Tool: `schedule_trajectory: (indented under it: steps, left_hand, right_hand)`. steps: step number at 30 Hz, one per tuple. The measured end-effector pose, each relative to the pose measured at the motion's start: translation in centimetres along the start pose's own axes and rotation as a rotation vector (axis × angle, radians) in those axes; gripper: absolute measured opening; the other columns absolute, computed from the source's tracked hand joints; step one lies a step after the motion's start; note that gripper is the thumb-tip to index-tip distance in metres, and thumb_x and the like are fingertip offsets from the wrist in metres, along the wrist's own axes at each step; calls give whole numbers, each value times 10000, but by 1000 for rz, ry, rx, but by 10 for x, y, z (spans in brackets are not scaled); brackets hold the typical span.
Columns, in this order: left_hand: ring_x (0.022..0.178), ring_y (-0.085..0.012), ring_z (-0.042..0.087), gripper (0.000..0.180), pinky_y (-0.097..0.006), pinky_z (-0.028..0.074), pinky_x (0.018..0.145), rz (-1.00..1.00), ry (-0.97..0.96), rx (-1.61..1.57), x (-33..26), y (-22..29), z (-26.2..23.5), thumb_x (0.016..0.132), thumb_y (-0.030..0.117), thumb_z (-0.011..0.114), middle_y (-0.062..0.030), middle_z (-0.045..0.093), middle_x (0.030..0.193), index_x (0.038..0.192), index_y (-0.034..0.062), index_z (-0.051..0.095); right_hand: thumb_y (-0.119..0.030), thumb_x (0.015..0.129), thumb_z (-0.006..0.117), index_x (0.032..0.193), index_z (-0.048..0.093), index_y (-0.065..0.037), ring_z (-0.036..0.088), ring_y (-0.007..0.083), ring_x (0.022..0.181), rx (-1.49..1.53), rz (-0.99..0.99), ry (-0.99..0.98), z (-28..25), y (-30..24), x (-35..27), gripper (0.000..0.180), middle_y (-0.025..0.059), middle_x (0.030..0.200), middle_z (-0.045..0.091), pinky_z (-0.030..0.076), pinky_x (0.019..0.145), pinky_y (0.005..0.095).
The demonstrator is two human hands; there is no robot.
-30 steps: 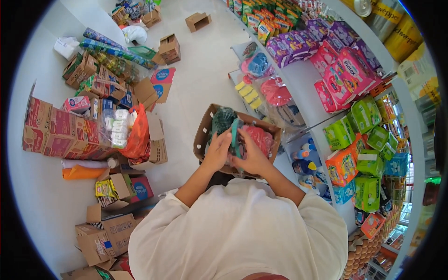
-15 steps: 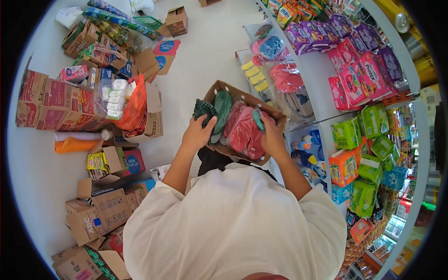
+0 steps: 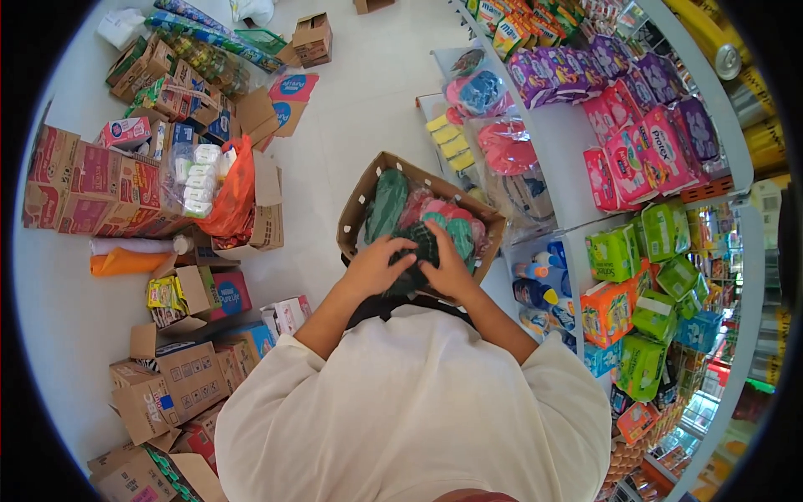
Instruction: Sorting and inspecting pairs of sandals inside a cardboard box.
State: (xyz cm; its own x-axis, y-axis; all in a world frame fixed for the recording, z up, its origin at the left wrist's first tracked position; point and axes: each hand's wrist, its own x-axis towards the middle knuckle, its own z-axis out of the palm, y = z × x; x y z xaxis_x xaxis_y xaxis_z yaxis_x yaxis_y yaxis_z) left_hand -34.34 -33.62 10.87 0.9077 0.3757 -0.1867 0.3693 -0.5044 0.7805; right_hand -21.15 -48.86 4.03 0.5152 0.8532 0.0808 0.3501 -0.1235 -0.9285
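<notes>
An open cardboard box (image 3: 352, 219) sits in front of my torso. Over its near side my left hand (image 3: 376, 266) and my right hand (image 3: 448, 266) come together on a dark green, patterned piece (image 3: 421, 241). My fingers are curled on it from both sides, thumbs toward each other; its kind is hard to make out. A long, rounded green piece (image 3: 387, 205), shaped like a slipper sole, lies along the box's left side. Clear-wrapped pink and green pieces (image 3: 461, 227) fill the right side. My hands hide the contents below them.
Right of the box, a low shelf holds bagged pink slippers (image 3: 508, 146), yellow sponges (image 3: 452, 144) and bottles (image 3: 529, 293). Taller shelves beyond carry bright packs (image 3: 642, 155). Cartons (image 3: 92, 188) and an orange bag (image 3: 230, 201) line the left. Pale floor (image 3: 335, 117) runs between.
My hands have moved from opposite sides of the box to its near middle. The dark green piece has come right and nearer, now between both hands. The box's right side shows more green.
</notes>
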Motion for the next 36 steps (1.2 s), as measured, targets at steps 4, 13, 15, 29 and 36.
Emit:
schedule_trajectory:
  steps: [4,13,15,29,36]
  left_hand:
    - [1058,-360,612,697,-408,468,944,202,243,-171,7,-1,10,830,160,761,-164,619,1227,1447,80,447]
    - [1079,-305,654,514,-388,509,903,-201,135,-432,34,-37,-11,860,226,749,-173,661,1171,1307,69,548]
    - [1081,-320,650,518,-395,508,910,-163,111,-268,45,-41,-15,852,259,746,-176,667,1155,1295,72,554]
    - [1099,-343,600,532,-427,501,900,3,-45,-20,73,-69,-17,796,331,778,-146,641,1123,1234,96,588]
    - [1098,-359,594,513,-438,498,903,23,-96,15,83,-76,-13,804,319,766,-155,631,1153,1227,93,585]
  right_hand:
    - [8,839,646,1439,384,-29,507,267,1296,267,188,-132,-10,-34,14,656,174,1364,525,405,1071,373]
    - [-22,858,672,1292,563,-32,629,177,1036,278,1,-125,-5,-3,74,448,97,1189,644,490,891,311]
    - [-68,878,644,1266,586,-45,649,189,1037,457,139,-162,-14,43,108,393,100,1168,670,491,903,329]
    - [-235,922,537,1230,571,-120,456,427,1283,-1629,282,238,-74,222,228,330,117,1467,437,437,967,622]
    - [-227,929,552,1171,569,-147,616,357,1051,-1463,452,10,-85,232,223,256,136,1249,568,582,686,444]
